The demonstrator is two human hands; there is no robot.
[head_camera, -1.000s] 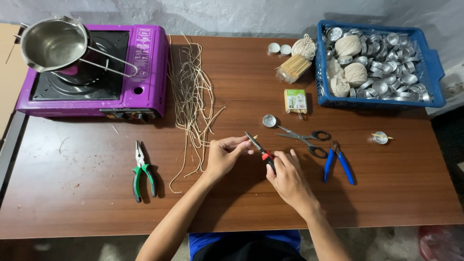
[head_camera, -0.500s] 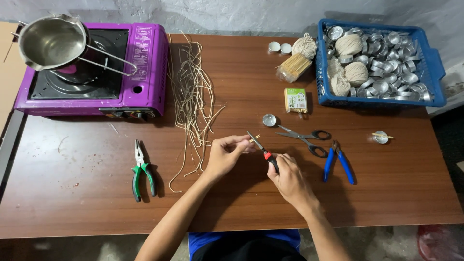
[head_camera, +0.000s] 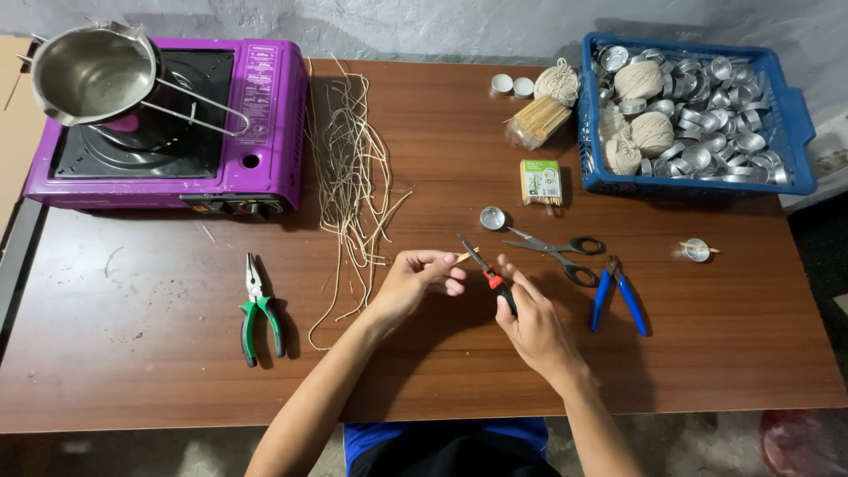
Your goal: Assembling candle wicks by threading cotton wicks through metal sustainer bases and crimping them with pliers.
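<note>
A: Stick (head_camera: 463,257): where is it, and which way does it lie?

B: Above the middle of the brown wooden table (head_camera: 132,371), long axis running left to right, tip toward the red-handled cutter (head_camera: 484,270). A grey wall backs the table.

A: And your hands?

B: Your left hand (head_camera: 415,281) pinches the stick between curled fingertips. Your right hand (head_camera: 530,322), palm down, is closed round the cutter's handles; its blades point up-left, just beside the stick's tip.

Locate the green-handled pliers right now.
In the head view, the green-handled pliers lie on the wooden table left of the left hand, below the purple stove.
</note>
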